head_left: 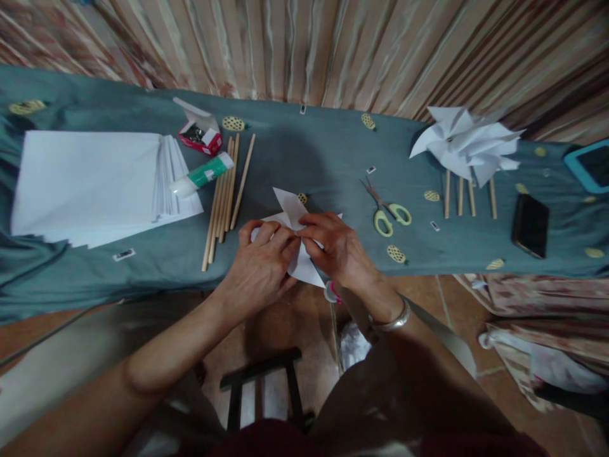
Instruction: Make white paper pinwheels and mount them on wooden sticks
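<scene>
A white paper pinwheel (307, 269) lies at the table's front edge, its pointed blades sticking out around my hands. With bent fingers, my left hand (266, 257) grips the paper from the left, near the centre. My right hand (335, 244) pinches at the middle of the pinwheel from the right. Both sets of fingertips meet there, and whatever small thing may be between them is hidden. Scissors with light green handles (387, 212) rest to the right of my right hand, blades slightly apart. Several wooden sticks (223, 197) lie to the left of my left hand.
A stack of white paper (85, 184) sits at the left, a glue tube (202, 174) overlapping its edge. Behind is an open red box (202, 134) of small metal pieces. Finished pinwheels on sticks (469, 143), a dark phone (530, 225) and a blue-framed device (590, 166) lie right.
</scene>
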### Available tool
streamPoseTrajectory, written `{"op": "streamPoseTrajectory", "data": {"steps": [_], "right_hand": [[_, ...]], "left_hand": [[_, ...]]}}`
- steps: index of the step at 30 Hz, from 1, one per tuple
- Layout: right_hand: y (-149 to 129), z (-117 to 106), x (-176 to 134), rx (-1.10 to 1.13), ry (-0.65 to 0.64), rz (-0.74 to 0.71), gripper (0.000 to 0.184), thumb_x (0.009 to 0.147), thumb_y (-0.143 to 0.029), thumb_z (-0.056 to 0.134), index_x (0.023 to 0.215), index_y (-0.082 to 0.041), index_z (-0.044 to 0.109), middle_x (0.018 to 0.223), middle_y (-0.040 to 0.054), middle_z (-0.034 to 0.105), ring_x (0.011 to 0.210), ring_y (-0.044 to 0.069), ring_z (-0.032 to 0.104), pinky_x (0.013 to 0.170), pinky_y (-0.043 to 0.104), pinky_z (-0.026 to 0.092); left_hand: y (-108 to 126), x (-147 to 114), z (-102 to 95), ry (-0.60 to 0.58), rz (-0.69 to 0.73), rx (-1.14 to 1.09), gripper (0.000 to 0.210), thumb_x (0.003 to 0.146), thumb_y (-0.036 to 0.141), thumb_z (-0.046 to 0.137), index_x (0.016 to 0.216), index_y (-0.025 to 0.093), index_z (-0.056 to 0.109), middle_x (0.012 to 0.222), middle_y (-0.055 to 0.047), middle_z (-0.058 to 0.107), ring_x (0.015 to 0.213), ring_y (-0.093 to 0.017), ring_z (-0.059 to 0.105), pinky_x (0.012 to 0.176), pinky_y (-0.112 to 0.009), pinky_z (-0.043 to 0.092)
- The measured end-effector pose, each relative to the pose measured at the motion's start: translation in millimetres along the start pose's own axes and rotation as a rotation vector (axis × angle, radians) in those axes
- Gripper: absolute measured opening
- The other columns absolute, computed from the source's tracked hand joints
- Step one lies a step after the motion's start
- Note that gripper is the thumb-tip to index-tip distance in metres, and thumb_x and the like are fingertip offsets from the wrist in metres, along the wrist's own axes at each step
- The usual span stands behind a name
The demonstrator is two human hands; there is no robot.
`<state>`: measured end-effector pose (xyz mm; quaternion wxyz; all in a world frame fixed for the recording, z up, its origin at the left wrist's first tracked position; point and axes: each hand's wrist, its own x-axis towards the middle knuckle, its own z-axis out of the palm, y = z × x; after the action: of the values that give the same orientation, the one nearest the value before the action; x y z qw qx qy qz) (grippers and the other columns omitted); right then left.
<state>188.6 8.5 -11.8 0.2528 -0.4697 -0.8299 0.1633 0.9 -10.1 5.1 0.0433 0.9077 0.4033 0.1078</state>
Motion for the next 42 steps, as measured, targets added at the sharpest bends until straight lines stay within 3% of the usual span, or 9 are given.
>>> {"op": "streamPoseTrajectory", "data": {"steps": [22,31,42], "right_hand": [[0.0,-5.6,2.3,0.073,-0.037,0.059,0.022,0.09,-0.014,0.056,0.096,-0.021,0.076,0.116,0.0063,0.071,0.106,0.022,0.064,0.097,0.041,0.052],[-1.2,-6.6,2.0,0.067,-0.047,0.058,0.022,0.091,-0.015,0.055,0.097,-0.022,0.075,0.117,0.0062,0.071,0.108,0.022,0.063,0.098,0.042,0.051],[-0.6,-5.5,0.6,0.039,-0.025,0.024,0.022,0.092,-0.015,0.054,0.099,-0.018,0.075,0.118,0.0088,0.071,0.106,0.023,0.064,0.096,0.041,0.053]], "left_hand": [[-1.2,-4.4,1.5,0.069,0.02,0.022,0.04,0.09,0.036,0.055,0.125,0.018,0.055,0.115,-0.012,0.066,0.109,-0.032,0.054,0.097,-0.051,0.036],[0.4,-8.3,-0.4,0.034,-0.019,-0.009,0.047,0.09,0.036,0.056,0.133,0.016,0.049,0.122,-0.014,0.065,0.111,-0.034,0.053,0.097,-0.053,0.035],[-2.4,-8.3,3.2,0.053,0.013,-0.012,0.044,0.088,0.034,0.057,0.129,0.018,0.054,0.12,-0.012,0.064,0.112,-0.033,0.052,0.097,-0.052,0.035]]}}
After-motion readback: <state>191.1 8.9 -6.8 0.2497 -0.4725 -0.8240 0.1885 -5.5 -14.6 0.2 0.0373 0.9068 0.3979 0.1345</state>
